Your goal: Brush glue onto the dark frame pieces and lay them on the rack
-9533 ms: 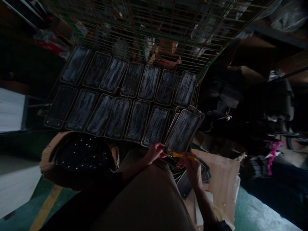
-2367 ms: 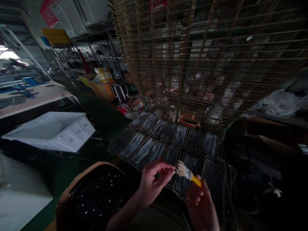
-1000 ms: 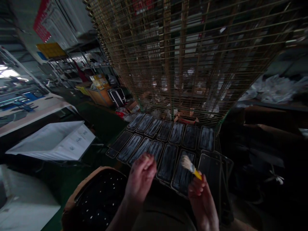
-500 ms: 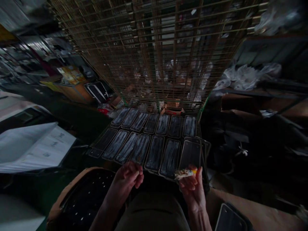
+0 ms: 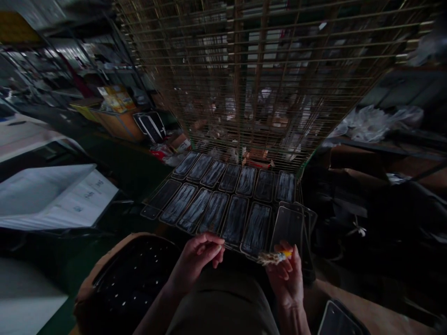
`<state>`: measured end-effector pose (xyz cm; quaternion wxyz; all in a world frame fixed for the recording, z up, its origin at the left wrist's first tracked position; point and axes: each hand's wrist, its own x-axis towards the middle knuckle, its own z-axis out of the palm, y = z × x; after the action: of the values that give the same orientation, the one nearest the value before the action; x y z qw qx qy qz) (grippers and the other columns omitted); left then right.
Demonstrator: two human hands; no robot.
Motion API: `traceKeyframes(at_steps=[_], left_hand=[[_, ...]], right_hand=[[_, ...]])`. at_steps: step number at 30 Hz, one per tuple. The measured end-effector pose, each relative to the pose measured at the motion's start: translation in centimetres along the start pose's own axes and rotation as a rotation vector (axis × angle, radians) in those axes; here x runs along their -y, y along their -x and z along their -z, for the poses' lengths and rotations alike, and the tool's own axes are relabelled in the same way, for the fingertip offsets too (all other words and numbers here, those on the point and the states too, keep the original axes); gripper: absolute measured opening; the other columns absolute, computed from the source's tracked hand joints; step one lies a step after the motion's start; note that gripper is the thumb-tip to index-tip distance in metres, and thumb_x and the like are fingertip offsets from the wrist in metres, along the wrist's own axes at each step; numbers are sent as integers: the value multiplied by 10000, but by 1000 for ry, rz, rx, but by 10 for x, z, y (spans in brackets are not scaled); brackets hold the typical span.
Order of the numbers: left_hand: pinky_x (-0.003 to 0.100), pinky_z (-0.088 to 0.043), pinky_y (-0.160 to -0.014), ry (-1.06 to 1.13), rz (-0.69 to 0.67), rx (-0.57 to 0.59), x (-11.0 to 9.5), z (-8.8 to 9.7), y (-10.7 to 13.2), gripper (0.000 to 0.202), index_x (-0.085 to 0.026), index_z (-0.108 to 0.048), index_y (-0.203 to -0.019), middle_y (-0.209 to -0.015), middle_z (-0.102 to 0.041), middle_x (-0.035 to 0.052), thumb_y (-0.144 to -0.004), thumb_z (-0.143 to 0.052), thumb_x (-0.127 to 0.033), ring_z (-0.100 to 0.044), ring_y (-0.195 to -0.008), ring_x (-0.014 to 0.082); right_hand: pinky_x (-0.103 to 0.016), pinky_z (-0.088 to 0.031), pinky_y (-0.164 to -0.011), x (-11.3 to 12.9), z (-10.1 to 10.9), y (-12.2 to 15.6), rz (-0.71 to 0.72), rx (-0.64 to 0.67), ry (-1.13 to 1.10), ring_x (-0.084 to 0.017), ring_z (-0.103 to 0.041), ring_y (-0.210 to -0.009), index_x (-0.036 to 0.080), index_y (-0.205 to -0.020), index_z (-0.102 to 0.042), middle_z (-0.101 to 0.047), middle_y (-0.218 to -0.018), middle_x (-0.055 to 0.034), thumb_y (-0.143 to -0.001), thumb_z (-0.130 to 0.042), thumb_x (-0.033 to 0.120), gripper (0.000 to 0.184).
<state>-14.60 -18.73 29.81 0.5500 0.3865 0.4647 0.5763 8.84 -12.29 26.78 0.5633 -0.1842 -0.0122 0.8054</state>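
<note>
My right hand (image 5: 287, 275) is closed round a small yellow-handled brush (image 5: 275, 257), bristles pointing left. My left hand (image 5: 198, 257) hovers above my lap with thumb and fingertips pinched together; what it holds, if anything, is too small to see. Just beyond both hands, several dark rectangular panels (image 5: 234, 219) streaked with white lie in two rows on a wire shelf (image 5: 297, 191). An unstreaked panel (image 5: 288, 226) leans on a stack at the row's right end, close to the brush.
A tall wire rack (image 5: 251, 79) rises behind the panels. A dark perforated seat on cardboard (image 5: 132, 284) sits at my lower left. White boards (image 5: 56, 197) lie further left. More panels (image 5: 337, 320) rest on cardboard at lower right.
Earlier my left hand plucked at the bristles, then drew away. The brush has dropped and turned sideways. The view has tilted a little in the last half second.
</note>
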Motion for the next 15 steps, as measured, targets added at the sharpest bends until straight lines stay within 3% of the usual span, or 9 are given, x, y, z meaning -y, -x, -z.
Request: traceKeyframes(at_steps=[4, 9, 15], left_hand=[[230, -400, -575, -55, 66, -29, -6, 14, 6, 212, -142, -627, -990, -726, -603, 29, -904, -592, -332, -516, -618, 97], [221, -331, -521, 78, 128, 54, -12, 20, 10, 262, -146, -550, -843, -692, -504, 3, -922, -549, -396, -474, -588, 90], [196, -236, -431, 239, 197, 117, 7, 24, 13, 265, -180, -477, -847, -600, -387, -54, -959, -468, -420, -426, -473, 70]], right_hand=[[-101, -363, -370, -16, -1, 0, -28, 5, -58, -2, -287, -334, 210, -798, -523, -386, -498, 142, -808, -756, 269, 241], [-122, -379, -386, -30, -4, 2, -50, -12, -56, -6, -306, -345, 208, -801, -540, -383, -496, 141, -784, -779, 244, 242], [-151, -366, -419, -41, 10, 7, 5, -66, 3, -21, -319, -389, 202, -818, -544, -371, -511, 127, -820, -737, 269, 204]])
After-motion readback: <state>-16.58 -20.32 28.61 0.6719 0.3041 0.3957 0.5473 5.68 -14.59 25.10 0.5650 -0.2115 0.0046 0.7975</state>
